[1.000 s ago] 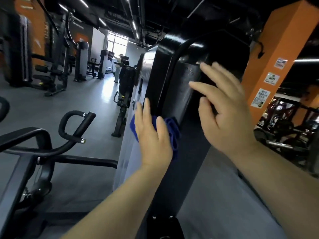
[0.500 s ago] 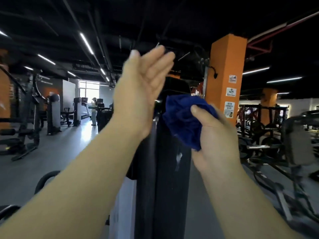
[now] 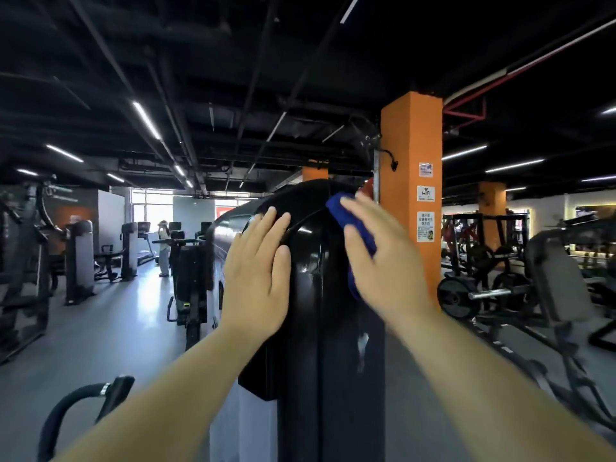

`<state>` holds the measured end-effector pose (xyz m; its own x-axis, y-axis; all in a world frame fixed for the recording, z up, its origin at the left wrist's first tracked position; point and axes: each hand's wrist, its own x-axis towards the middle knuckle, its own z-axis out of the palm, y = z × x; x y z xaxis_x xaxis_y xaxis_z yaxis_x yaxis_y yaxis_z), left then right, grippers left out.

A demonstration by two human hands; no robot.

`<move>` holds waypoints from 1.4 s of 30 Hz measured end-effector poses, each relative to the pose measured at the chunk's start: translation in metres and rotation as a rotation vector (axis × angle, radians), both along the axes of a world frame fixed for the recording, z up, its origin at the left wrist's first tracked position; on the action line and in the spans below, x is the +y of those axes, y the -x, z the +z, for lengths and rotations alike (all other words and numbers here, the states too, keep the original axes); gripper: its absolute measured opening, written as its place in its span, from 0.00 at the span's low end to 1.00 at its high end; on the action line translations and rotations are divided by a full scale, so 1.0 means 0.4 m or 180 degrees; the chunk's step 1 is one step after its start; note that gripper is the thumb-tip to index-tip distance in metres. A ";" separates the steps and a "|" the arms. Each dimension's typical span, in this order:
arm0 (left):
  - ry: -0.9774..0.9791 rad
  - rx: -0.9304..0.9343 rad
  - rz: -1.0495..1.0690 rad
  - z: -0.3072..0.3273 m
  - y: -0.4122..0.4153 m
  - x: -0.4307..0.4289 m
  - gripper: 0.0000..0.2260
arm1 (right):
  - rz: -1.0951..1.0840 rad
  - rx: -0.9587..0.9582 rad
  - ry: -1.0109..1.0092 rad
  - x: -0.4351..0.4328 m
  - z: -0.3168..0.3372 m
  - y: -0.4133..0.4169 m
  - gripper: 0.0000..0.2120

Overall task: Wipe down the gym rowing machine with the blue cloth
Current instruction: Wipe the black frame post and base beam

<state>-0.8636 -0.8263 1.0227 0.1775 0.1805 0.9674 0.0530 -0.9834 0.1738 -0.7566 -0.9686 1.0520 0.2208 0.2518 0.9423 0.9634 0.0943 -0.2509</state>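
While I stood close against the rowing machine (image 3: 316,321), its tall glossy black housing filled the middle of my view, rounded at the top and running straight down between my forearms. My left hand (image 3: 256,275) lay flat on the left side of that curved top, fingers straight and close together, palm against the black surface, grasping nothing. My right hand (image 3: 383,261) was likewise released, its fingers stretched out and pointing up and to the left, pressing the blue cloth (image 3: 338,206) against the upper right edge of the housing. The cloth was bunched under my palm. One fold stuck out past my fingertips near the crown of the housing, and more of it showed along the left edge of my hand, down the machine's right side. Whether my thumb hooked any of the fabric I could not tell. Just behind the cloth rose an orange pillar (image 3: 411,135) with a WiFi sign (image 3: 426,193) and other small notices stuck to it. To my right, well apart from me, stood a rack with weight plates (image 3: 480,288), somewhat blurred. At the lower left a curved black handlebar (image 3: 63,418) poked into view. Far off on the left, near a bright window (image 3: 151,205), a person (image 3: 164,248) stood among treadmills on the grey floor (image 3: 110,321), and strip lights (image 3: 146,120) ran along the dark ceiling.
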 end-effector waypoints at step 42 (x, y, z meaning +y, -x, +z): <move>0.0087 -0.0085 -0.0038 -0.025 -0.010 0.003 0.23 | 0.0277 0.0007 0.0439 -0.022 -0.043 -0.015 0.22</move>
<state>-0.8594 -0.8252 1.0129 0.1541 0.2050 0.9665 0.0363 -0.9787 0.2018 -0.7507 -0.9776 1.0348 0.1945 0.3969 0.8970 0.9526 0.1419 -0.2693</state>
